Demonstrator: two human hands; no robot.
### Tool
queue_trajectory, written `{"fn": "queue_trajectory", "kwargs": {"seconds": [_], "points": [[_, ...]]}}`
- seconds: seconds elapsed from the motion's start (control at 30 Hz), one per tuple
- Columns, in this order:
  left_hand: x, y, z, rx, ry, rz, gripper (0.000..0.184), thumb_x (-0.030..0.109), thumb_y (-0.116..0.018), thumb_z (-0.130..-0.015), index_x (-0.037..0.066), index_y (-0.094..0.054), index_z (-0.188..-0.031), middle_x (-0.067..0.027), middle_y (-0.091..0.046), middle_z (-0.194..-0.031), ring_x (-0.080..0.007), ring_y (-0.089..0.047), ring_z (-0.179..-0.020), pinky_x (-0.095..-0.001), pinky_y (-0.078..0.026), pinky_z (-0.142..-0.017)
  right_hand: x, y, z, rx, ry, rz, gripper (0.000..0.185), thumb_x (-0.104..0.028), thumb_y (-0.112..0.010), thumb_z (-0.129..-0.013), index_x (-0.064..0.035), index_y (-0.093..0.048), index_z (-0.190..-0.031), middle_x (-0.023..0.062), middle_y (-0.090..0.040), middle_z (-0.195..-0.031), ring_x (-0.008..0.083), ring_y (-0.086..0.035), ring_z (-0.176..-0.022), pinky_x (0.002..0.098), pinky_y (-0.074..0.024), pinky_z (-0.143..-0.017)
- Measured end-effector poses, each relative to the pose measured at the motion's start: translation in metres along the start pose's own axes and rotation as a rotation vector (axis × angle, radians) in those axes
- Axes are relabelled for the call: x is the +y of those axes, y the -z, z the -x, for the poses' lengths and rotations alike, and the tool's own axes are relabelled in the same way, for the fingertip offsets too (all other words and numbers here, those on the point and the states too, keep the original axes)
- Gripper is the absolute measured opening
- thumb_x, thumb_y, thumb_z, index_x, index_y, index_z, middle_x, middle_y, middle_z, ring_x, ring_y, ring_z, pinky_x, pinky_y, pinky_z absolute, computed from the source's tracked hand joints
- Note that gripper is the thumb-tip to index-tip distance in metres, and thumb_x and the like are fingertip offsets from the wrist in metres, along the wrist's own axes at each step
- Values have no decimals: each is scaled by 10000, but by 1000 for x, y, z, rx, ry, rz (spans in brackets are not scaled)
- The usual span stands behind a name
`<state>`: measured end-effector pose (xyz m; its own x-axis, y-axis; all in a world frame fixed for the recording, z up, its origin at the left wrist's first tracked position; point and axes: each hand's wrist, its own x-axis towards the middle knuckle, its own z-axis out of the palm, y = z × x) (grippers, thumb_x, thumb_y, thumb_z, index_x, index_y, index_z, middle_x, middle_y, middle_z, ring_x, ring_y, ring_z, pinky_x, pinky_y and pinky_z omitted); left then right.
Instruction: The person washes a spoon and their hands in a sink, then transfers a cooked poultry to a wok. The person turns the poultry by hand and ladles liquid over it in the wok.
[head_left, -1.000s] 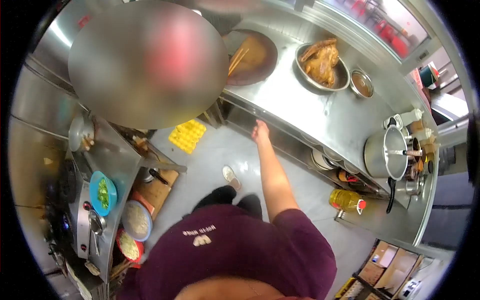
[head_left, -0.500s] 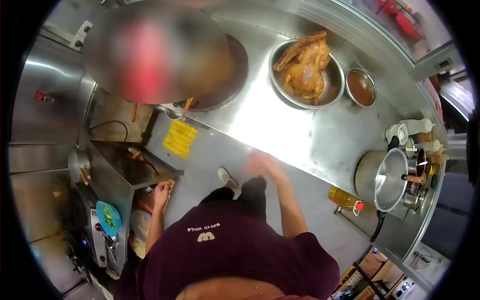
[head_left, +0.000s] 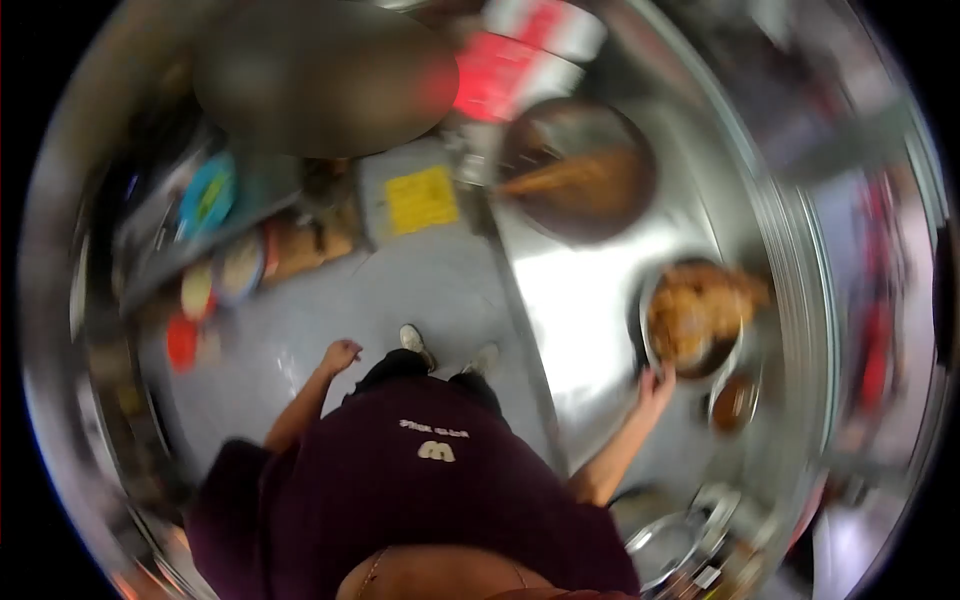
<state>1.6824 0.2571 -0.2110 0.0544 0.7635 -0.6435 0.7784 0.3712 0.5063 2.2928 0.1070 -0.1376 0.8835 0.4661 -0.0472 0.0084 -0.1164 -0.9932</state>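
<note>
My right hand [head_left: 656,385] is at the near rim of a metal bowl [head_left: 648,345] on the steel counter. Its fingers look slightly apart, and blur hides whether they touch the rim. A browned whole bird [head_left: 695,308] lies in the bowl. Beside it stands a small metal bowl of brown sauce [head_left: 735,403]. My left hand [head_left: 342,356] hangs over the grey floor with its fingers curled and nothing visible in them.
On the steel counter [head_left: 570,340] sits a round brown board [head_left: 580,170] with sticks. A large pot [head_left: 665,548] stands at the lower right. A yellow tray [head_left: 422,200] is beyond the floor. Left are a blue basin of greens [head_left: 208,195] and a red container [head_left: 182,343].
The view has swung toward the counter and blurred. My right hand has moved from over the floor to the bowl of the bird. My left hand is now away from the left-hand worktop.
</note>
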Motion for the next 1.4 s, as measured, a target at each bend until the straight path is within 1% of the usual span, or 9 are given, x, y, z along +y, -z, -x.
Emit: {"fn": "queue_trajectory", "kwargs": {"seconds": [0.13, 0.23, 0.5, 0.6, 0.73, 1.0, 1.07, 1.3, 1.4], "points": [[-35, -10, 35, 171, 98, 181, 299, 293, -487, -757, 25, -621, -753, -109, -633, -686, -248, -612, -700, -349, -464, -666, 35, 19, -2, -265, 480, 317, 388, -6, -463, -836, 33, -386, -1215, 145, -445, -1104, 220, -457, -938, 277, -396, -820], [-83, -16, 63, 272, 78, 114, 292, 290, -491, -744, 32, -629, -726, -103, -631, -672, -251, -612, -680, -353, -466, -655, 41, 22, 12, -257, -37, -137, 317, 19, -465, -828, 29, -441, -1144, 131, -453, -1046, 187, -458, -887, 270, -419, -761], [-201, 26, 131, 196, 310, 420, 217, 255, -552, -686, 73, -661, -728, -160, -625, -858, -278, -599, -795, -399, -467, -716, -134, -127, 239, -435, 317, 143, 278, -77, -528, -774, -35, -494, -1047, 98, -469, -935, 162, -453, -779, 249, -424, -660], [-348, -2, 114, 347, 166, 39, 228, 248, -537, -707, 55, -657, -732, -173, -621, -837, -300, -595, -793, -409, -465, -712, -107, -193, 232, -476, -469, -88, 228, -136, -592, -694, -16, -543, -882, 31, -507, -705, 109, -442, -556, 205, -398, -514], [-383, 77, 177, 532, 592, 185, 250, 224, -480, -751, 23, -629, -740, -201, -601, -806, -369, -566, -784, -447, -447, -700, -111, -292, 327, -799, -554, -279, 386, -128, -629, -645, 41, -498, -966, 97, -550, -730, 117, -498, -451, 160, -374, -336], [-426, 255, 183, 1050, 236, 457, 232, 221, -489, -786, 22, -606, -801, -184, -596, -765, -336, -569, -737, -404, -442, -660, -96, -503, 515, -1245, -842, -194, 316, -5, -587, -669, 10, -495, -972, 68, -556, -794, 146, -547, -640, 210, -450, -494], [-448, 277, 171, 1091, 265, 513, 236, 235, -503, -792, 26, -610, -809, -174, -600, -759, -321, -575, -732, -393, -443, -663, -112, -557, 576, -1309, -872, -31, 110, -36, -602, -674, -66, -521, -742, 20, -535, -644, 118, -466, -483, 220, -368, -418], [-555, 241, 191, 924, 742, 523, 243, 244, -545, -747, 12, -619, -752, -171, -606, -685, -290, -596, -658, -394, -459, -622, -100, -762, 728, -1652, -886, 200, 108, -44, -607, -676, -53, -529, -750, 30, -523, -639, 152, -489, -520, 242, -406, -466], [-581, 201, 215, 1034, 916, 933, 230, 202, -546, -718, -11, -620, -763, -144, -609, -660, -225, -593, -563, -340, -471, -567, -100, -844, 806, -1695, -834, 344, 150, -42, -609, -675, -49, -516, -792, 48, -516, -683, 159, -489, -532, 242, -416, -475]]}}
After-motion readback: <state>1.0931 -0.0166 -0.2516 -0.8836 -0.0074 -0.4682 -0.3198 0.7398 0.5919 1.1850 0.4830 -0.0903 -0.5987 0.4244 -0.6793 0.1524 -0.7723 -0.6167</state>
